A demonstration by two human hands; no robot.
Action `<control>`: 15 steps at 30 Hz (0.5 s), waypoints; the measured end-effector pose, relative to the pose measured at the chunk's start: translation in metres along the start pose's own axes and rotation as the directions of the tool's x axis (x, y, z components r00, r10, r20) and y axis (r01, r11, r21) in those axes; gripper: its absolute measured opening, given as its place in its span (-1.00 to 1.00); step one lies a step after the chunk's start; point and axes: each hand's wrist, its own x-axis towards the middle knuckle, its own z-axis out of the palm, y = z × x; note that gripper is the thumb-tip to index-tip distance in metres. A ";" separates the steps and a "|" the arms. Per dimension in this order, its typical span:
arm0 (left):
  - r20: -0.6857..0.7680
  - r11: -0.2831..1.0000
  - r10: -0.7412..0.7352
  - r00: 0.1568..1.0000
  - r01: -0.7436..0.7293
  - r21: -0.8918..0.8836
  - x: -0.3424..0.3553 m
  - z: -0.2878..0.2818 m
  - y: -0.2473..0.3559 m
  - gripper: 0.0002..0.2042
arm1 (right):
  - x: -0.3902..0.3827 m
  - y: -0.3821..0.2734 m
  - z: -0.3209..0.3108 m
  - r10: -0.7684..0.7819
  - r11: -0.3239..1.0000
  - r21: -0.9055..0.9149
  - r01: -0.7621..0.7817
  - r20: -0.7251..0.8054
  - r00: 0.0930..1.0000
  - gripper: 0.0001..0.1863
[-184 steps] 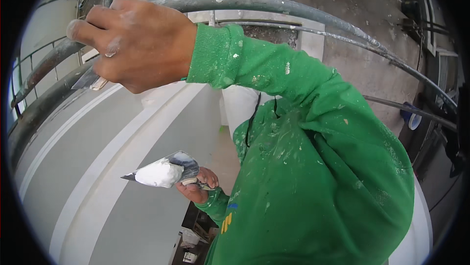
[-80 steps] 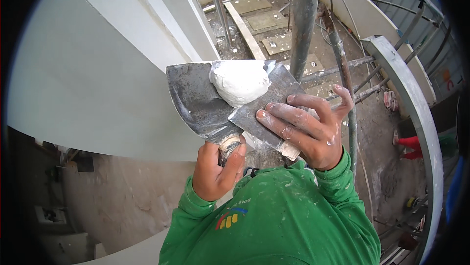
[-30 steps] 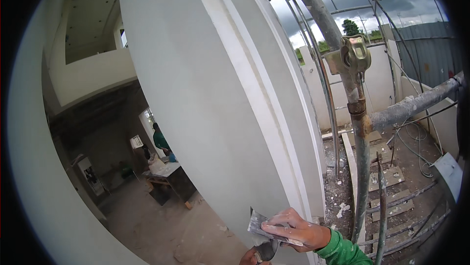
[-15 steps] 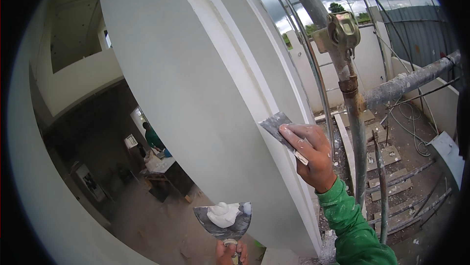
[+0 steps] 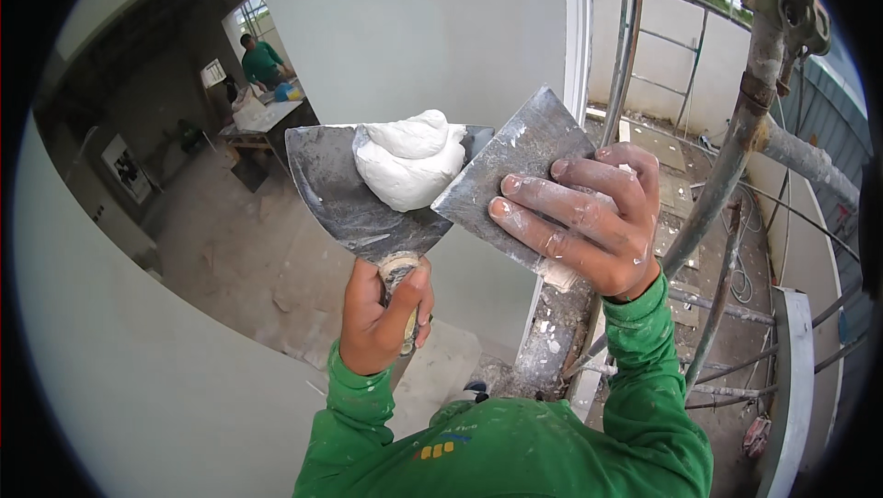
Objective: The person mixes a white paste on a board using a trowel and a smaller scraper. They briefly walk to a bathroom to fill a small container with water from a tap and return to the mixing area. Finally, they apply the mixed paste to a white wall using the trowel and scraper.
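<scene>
My left hand (image 5: pixel 386 314) is wrapped round the handle of a wide putty knife (image 5: pixel 322 181) with a fan-shaped grey blade. On that blade rests a thick lump of white putty (image 5: pixel 411 162). My right hand (image 5: pixel 598 217) grips a flat rectangular scraper blade (image 5: pixel 515 167), its fingers spread across the metal face. The scraper's left corner lies right beside the putty, over the right part of the knife's blade; whether the two blades touch I cannot tell. White smears coat the fingers of my right hand.
A smooth pale wall (image 5: pixel 432 38) stands just ahead. Scaffold pipes (image 5: pixel 736 148) with a clamp (image 5: pixel 803 18) rise close on my right. Through an opening at left, a person in green (image 5: pixel 262 61) is by a cluttered table (image 5: pixel 267 118). Debris litters the ledge (image 5: pixel 552 337) below.
My right hand has brought the scraper down from the white wall strip to the putty knife. The left hand has raised the knife with its putty closer, and the view has tilted downward.
</scene>
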 end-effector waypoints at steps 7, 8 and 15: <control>-0.046 0.993 0.119 0.992 -0.119 0.011 0.010 -0.012 -0.002 -0.80 | 0.008 -0.001 0.021 -0.040 0.990 0.144 0.008 0.219 0.975 -0.65; -0.094 0.985 0.169 0.981 -0.170 0.006 0.011 -0.018 -0.004 -0.80 | 0.007 0.003 0.023 -0.058 0.988 0.152 0.020 0.250 0.967 -0.65; -0.140 0.926 0.348 0.927 -0.363 -0.103 0.033 -0.063 -0.008 -0.74 | 0.057 0.070 -0.006 0.645 0.520 0.751 -0.408 -0.032 0.763 -0.77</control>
